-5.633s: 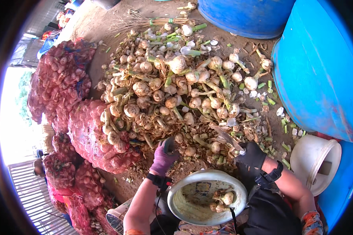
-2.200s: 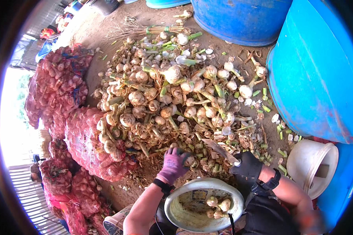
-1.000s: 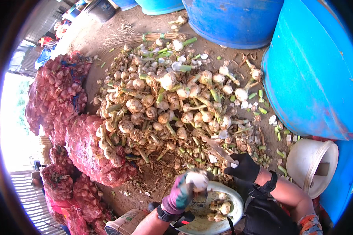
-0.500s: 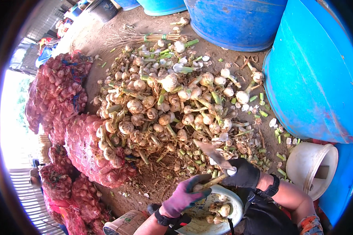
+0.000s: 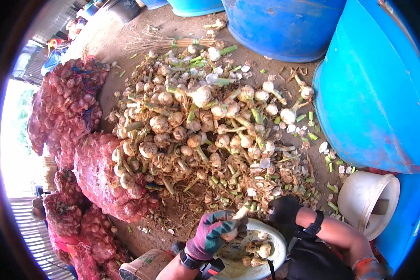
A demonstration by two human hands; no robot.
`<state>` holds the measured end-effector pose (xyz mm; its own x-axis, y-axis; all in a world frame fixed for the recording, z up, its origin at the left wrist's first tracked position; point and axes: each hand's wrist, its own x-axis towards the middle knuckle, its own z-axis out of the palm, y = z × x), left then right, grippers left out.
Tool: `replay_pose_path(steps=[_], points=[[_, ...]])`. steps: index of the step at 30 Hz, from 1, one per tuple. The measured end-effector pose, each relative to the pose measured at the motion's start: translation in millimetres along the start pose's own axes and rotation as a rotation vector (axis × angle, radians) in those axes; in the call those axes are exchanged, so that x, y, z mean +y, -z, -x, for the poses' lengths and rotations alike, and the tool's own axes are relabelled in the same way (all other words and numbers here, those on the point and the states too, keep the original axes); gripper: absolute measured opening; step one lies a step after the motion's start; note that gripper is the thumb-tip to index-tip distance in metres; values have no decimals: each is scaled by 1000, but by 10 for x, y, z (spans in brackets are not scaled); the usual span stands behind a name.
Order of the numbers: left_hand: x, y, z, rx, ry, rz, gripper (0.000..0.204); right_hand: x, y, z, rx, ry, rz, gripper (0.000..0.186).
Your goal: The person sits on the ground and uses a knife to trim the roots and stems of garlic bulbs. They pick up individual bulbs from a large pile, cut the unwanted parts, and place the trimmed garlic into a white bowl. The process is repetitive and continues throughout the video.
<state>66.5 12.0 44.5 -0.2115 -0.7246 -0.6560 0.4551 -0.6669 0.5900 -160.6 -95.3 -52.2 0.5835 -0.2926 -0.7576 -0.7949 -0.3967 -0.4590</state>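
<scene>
A: Where's the garlic bulb (image 5: 228, 234)?

B: Over the left part of the pale basin (image 5: 277, 240), its stem slanting up and right. The left grip (image 5: 211, 235), in a purple and teal glove, is wrapped around it.

A: And the right grip (image 5: 284, 211)?

B: Black-gloved, near the basin's upper right rim. Its fingers are hidden, so I can't tell whether it's clenched or grasping something.

A: Any writing?

B: Coloured print on the side of the pinkish bucket (image 5: 142, 267) left of the basin, too small to make out.

A: What's the surface?

B: Brown dirt floor (image 5: 182, 25), with a broad garlic pile (image 5: 186, 121) among dry leaves and cut green stems.

A: And the room?

B: Red mesh sacks (image 5: 65, 98) at left, a bright opening behind them, large blue tubs (image 5: 373, 93) at right and a white bucket (image 5: 354, 200) on its side.
</scene>
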Motion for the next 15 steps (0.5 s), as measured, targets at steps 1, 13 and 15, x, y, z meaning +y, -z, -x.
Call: replay_pose_path(steps=[1,13,15], points=[[44,88,9,-141,-19,-131,40,11,9,-22,40,-6,-71,34],[-227,1376,-885,754,89,-1634,75,-25,363,-28,255,66,-563,37],[-367,1496,-1052,805,186,-1682,76,-71,376,-25,230,54,-558,36]])
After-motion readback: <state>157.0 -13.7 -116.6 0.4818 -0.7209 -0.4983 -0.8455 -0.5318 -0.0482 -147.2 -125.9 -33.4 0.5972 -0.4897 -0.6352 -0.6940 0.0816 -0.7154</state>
